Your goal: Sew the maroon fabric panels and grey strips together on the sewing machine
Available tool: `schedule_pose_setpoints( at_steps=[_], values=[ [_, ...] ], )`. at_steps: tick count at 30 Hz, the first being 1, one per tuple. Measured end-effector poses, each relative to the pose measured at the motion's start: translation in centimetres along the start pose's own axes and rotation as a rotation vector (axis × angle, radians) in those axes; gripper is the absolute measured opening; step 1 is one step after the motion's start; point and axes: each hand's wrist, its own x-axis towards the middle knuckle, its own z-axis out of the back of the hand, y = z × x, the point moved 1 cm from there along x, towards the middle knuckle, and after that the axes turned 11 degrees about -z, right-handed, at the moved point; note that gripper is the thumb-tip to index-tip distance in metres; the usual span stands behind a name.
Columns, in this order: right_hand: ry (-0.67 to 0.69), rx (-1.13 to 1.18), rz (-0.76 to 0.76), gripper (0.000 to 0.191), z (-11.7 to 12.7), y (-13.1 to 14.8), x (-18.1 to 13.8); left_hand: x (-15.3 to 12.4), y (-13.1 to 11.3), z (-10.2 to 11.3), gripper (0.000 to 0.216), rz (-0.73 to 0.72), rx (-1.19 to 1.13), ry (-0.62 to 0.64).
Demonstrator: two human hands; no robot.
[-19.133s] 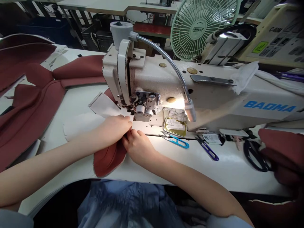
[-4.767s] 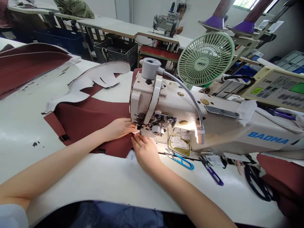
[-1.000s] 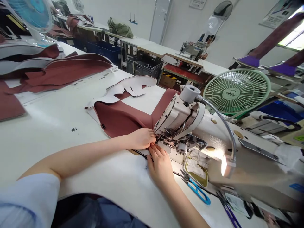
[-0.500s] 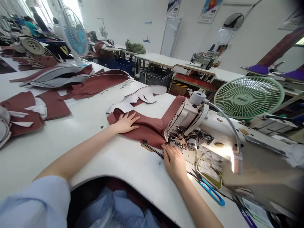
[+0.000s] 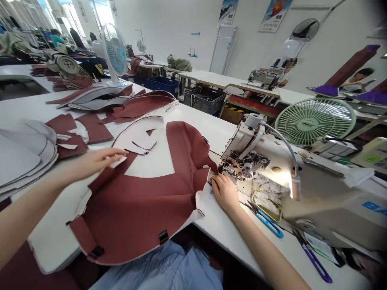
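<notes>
A large maroon fabric piece [image 5: 142,209] with a white backing lies spread over the table's front edge, with black clips on its near rim. My left hand [image 5: 96,160] is stretched out to the left and pinches a white edge of this piece. My right hand [image 5: 224,191] rests with its fingers together on the piece's right edge, just in front of the presser foot of the cream sewing machine [image 5: 245,155]. The needle itself is hidden among the machine's parts.
Blue thread snips [image 5: 270,224] and purple snips [image 5: 316,264] lie right of my right hand, beside a small tin [image 5: 267,201] and a lit gooseneck lamp [image 5: 294,187]. A green fan [image 5: 314,121] stands behind. Stacked cut pieces [image 5: 24,155] and maroon panels [image 5: 136,105] cover the left.
My left hand has swung the maroon piece out to the left and towards me, so it now lies unfolded over the table edge. My right hand stays at the presser foot.
</notes>
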Motion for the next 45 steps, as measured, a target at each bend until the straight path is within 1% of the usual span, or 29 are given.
schedule_pose_setpoints(
  at_steps=[1,2,3,5,7,8,9,11,12,13,15,16,17,19,21,23,24,25,26,27,29,31,33,35,38,41,43,45],
  values=[
    [0.020,0.015,-0.007,0.028,0.0,0.2,0.0,1.1,0.9,0.8,0.058,0.020,0.009,-0.051],
    [0.046,0.055,-0.032,0.029,0.1,0.6,0.1,2.5,1.5,1.2,0.059,0.004,0.021,-0.066],
    [0.072,0.113,-0.071,0.029,0.0,1.0,0.4,4.3,1.8,1.3,0.059,-0.042,0.036,-0.053],
    [0.113,0.249,-0.180,0.033,-0.2,2.2,1.5,8.6,1.4,0.7,0.058,-0.173,0.044,-0.004],
    [0.146,0.350,-0.297,0.040,-1.0,3.9,3.1,13.5,0.1,-0.6,0.057,-0.243,-0.043,-0.029],
    [0.163,0.377,-0.341,0.042,-1.4,4.8,4.0,16.1,-0.5,-1.3,0.055,-0.215,-0.149,-0.081],
    [0.180,0.393,-0.374,0.043,-1.9,5.7,4.8,18.6,-1.1,-2.0,0.053,-0.146,-0.284,-0.145],
    [0.213,0.417,-0.422,0.041,-2.7,7.5,5.7,23.2,-1.8,-3.2,0.049,-0.048,-0.383,-0.207],
    [0.235,0.423,-0.432,0.042,-2.9,8.3,5.6,25.2,-1.9,-3.8,0.048,0.014,-0.425,-0.229],
    [0.263,0.425,-0.433,0.048,-3.0,9.2,5.2,27.0,-1.8,-4.3,0.049,0.071,-0.459,-0.243],
    [0.333,0.409,-0.395,0.063,-2.7,10.6,3.7,29.8,-1.4,-5.2,0.055,0.180,-0.557,-0.272],
    [0.359,0.388,-0.358,0.067,-2.4,11.1,2.8,30.8,-1.2,-5.6,0.057,0.216,-0.614,-0.286],
    [0.374,0.374,-0.324,0.067,-2.0,11.6,2.0,31.7,-1.1,-6.0,0.057,0.237,-0.674,-0.299],
    [0.422,0.407,-0.299,0.056,-1.3,12.0,1.1,32.9,-1.1,-6.6,0.059,0.238,-0.800,-0.304],
    [0.546,0.550,-0.359,0.041,-1.0,11.8,1.1,33.7,-1.4,-6.8,0.060,0.192,-0.937,-0.268],
    [0.679,0.732,-0.486,0.027,-1.2,11.1,1.5,33.9,-1.7,-6.7,0.059,0.120,-1.065,-0.217],
    [0.704,0.807,-0.566,0.025,-1.4,10.5,1.9,33.8,-1.7,-6.6,0.059,0.086,-1.115,-0.199],
    [0.688,0.867,-0.645,0.030,-1.6,9.9,2.3,33.6,-1.8,-6.4,0.060,0.047,-1.162,-0.188],
    [0.629,0.916,-0.716,0.038,-1.7,9.2,2.7,33.3,-1.8,-6.2,0.065,-0.003,-1.210,-0.181],
    [0.542,0.961,-0.769,0.045,-1.8,8.5,3.3,32.9,-2.0,-6.0,0.072,-0.068,-1.260,-0.172],
    [0.372,1.065,-0.824,0.054,-1.8,7.3,5.0,31.9,-2.7,-5.5,0.086,-0.236,-1.343,-0.137],
    [0.278,1.184,-0.834,0.056,-1.7,6.7,7.3,30.6,-4.2,-5.0,0.090,-0.410,-1.365,-0.079],
    [0.286,1.301,-0.838,0.054,-1.7,6.7,9.8,29.2,-6.2,-4.3,0.088,-0.538,-1.304,-0.013],
    [0.346,1.400,-0.859,0.050,-1.9,7.2,11.9,27.8,-8.2,-3.5,0.089,-0.640,-1.203,0.048],
    [0.353,1.497,-0.918,0.041,-2.4,7.9,13.6,26.0,-10.1,-2.1,0.096,-0.741,-1.040,0.075],
    [0.323,1.584,-0.898,0.035,-3.0,8.0,13.9,24.7,-10.5,-0.7,0.101,-0.788,-0.925,0.060],
    [0.327,1.608,-0.845,0.032,-3.1,7.9,13.9,24.4,-10.3,0.1,0.101,-0.817,-0.850,0.033],
    [0.301,1.586,-0.803,0.029,-2.8,8.0,14.0,24.5,-9.8,0.8,0.100,-0.828,-0.739,-0.014]
  ],
)
